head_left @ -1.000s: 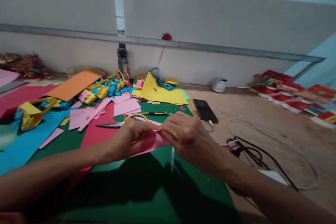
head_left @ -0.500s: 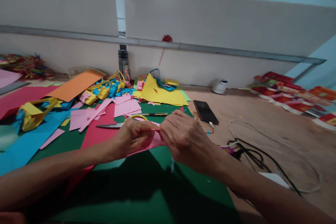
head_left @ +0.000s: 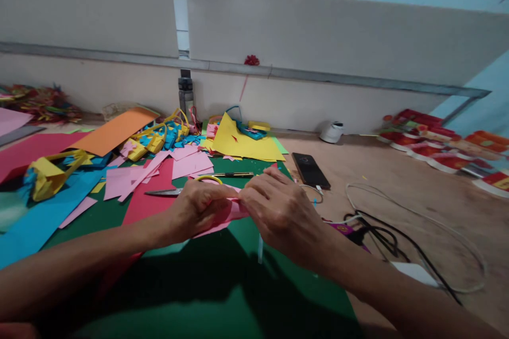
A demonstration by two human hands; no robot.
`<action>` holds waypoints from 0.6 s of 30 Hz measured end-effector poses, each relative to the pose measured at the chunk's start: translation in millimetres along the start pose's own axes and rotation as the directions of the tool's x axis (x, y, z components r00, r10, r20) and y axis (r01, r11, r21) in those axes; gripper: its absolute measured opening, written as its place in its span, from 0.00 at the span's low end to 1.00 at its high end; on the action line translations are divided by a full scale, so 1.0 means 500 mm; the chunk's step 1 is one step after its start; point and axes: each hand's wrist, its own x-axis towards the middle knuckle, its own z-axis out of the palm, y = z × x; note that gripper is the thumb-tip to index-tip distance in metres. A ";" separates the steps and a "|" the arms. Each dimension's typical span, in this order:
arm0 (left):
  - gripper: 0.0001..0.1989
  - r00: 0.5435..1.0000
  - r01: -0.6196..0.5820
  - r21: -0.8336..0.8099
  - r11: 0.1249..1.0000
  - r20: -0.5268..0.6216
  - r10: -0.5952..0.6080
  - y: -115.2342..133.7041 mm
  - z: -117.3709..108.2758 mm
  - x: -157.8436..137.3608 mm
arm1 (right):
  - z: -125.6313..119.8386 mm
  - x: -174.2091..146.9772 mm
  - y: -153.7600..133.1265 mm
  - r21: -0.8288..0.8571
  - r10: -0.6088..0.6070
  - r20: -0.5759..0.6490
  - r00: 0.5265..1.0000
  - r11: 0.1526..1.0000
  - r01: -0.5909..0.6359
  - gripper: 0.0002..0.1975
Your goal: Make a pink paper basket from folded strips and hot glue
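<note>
Between my two hands is a piece of pink paper [head_left: 228,215], bent and held above a green sheet [head_left: 191,286]. My left hand [head_left: 201,206] is closed on its left part, thumb along the top edge. My right hand [head_left: 274,204] pinches the right end, and its fingers hide much of that end. The fingertips of both hands nearly meet at the paper's upper edge. Just beyond my left hand lie scissors [head_left: 163,192] with a yellow handle, partly covered by the hand. Red paper [head_left: 153,206] lies under the left forearm.
Pink paper pieces [head_left: 194,164], a yellow sheet [head_left: 242,140] and small yellow-and-blue paper baskets [head_left: 159,140] lie behind my hands. Blue paper [head_left: 51,217] is at left. To the right are a phone [head_left: 310,170] on a cable and black cords [head_left: 382,238]. A bottle [head_left: 185,96] stands by the wall.
Both hands keep their grip on the pink paper, with only slight finger movement; the paper's lower part shows a little more tilted. The view has shifted slightly.
</note>
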 end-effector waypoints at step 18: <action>0.12 0.925 -0.284 0.059 0.957 -0.245 0.290 -0.015 0.002 0.016 | 0.003 -0.016 0.011 0.087 0.059 -0.267 0.962 0.996 -0.037 0.09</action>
